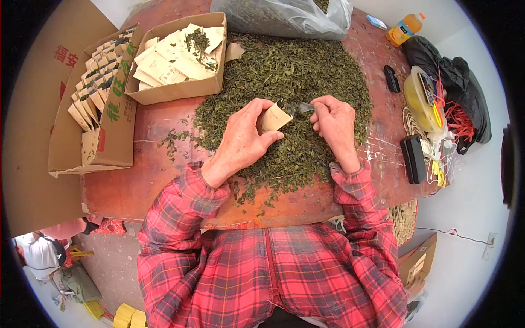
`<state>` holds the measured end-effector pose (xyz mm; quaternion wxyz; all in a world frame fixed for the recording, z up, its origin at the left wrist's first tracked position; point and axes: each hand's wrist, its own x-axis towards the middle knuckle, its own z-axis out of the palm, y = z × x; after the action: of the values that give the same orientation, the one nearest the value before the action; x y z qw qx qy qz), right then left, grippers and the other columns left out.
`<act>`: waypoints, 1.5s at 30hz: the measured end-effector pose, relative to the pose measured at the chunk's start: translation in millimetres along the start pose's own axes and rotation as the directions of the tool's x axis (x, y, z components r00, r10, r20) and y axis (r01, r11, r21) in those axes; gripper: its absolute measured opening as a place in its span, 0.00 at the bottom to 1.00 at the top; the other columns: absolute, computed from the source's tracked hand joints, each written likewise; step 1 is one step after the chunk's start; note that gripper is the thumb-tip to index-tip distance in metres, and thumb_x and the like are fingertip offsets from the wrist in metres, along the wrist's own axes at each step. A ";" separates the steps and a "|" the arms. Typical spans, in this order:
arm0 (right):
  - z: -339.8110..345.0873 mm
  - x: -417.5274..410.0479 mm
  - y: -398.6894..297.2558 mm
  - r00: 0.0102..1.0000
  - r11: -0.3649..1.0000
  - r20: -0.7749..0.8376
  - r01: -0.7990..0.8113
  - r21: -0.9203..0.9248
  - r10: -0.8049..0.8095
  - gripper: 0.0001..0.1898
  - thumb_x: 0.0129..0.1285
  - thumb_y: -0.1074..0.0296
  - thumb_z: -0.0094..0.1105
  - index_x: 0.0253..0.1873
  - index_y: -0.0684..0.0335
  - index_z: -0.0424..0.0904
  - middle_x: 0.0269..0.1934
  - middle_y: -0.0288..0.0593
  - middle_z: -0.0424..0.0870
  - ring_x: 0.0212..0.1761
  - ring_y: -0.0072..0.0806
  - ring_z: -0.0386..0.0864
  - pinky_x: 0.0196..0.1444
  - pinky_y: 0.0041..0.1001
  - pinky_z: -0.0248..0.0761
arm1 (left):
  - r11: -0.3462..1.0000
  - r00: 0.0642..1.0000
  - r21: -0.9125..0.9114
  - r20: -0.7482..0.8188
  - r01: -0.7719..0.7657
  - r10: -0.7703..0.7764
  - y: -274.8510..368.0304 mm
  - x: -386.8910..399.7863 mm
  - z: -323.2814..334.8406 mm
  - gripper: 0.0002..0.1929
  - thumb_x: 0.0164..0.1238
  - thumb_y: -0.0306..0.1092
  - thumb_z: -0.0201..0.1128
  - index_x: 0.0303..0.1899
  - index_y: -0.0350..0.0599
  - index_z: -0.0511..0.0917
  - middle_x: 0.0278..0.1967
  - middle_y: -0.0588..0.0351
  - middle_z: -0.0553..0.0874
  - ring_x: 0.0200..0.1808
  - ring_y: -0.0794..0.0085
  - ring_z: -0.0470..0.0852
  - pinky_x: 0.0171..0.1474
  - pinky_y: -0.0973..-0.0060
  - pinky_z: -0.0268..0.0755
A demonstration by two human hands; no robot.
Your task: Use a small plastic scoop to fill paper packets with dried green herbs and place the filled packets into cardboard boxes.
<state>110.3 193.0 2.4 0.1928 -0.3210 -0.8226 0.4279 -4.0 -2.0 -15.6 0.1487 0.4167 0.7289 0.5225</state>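
My left hand (242, 137) holds a small tan paper packet (277, 118) by its sides, its mouth bowed open and turned up to the right. In my right hand (335, 123), between thumb and fingers, is a small clear plastic scoop or spoon (304, 107), its tip pointing left towards the packet. Dark leaf bits seem to lie at the tip, though the detail is small. Both hands are over a broad heap of dried green leaves, probably tea (295, 74), spread on a red wooden table (164, 197).
Back left, a low cardboard box (176, 91) holds paper packets with leaves scattered on them. Beside it, a longer carton (119, 98) has rows of upright filled packets. A plastic bag (279, 20) lies behind the heap. Rightward are a juice bottle (404, 30), a yellow bowl (418, 98) and a black case (413, 160).
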 end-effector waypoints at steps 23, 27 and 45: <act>-37.5 -1.3 -30.5 0.992 0.948 0.053 -0.126 0.292 0.115 0.09 0.76 0.69 0.60 0.49 0.68 0.87 0.26 0.34 0.85 0.19 0.13 0.76 0.19 0.16 0.65 | 0.997 0.998 0.040 -0.021 -0.059 0.060 -0.1 0.0 -1.5 0.29 0.57 0.30 0.82 0.58 0.37 0.77 0.40 0.51 0.86 0.37 0.67 0.84 0.44 0.69 0.78; -42.7 -5.4 -41.8 0.993 0.948 0.060 -0.116 0.298 0.102 0.09 0.76 0.70 0.60 0.49 0.68 0.87 0.26 0.34 0.84 0.20 0.13 0.76 0.18 0.16 0.65 | 0.999 0.999 0.032 0.010 -0.039 0.039 2.5 0.6 -3.3 0.28 0.57 0.29 0.80 0.58 0.38 0.77 0.45 0.46 0.85 0.43 0.56 0.86 0.46 0.64 0.79; -31.4 -30.4 -61.3 0.982 0.980 0.006 0.186 0.072 -0.187 0.08 0.76 0.73 0.60 0.49 0.66 0.89 0.25 0.33 0.85 0.21 0.13 0.78 0.22 0.17 0.68 | 1.000 1.000 0.009 0.013 -0.008 0.008 3.6 0.9 -3.1 0.27 0.58 0.29 0.80 0.58 0.37 0.77 0.46 0.44 0.86 0.46 0.51 0.87 0.49 0.62 0.80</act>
<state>128.5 163.9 69.5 0.2381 -0.2326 -0.8345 0.4391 -5.0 -3.0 -11.0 0.1496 0.4236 0.7286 0.5171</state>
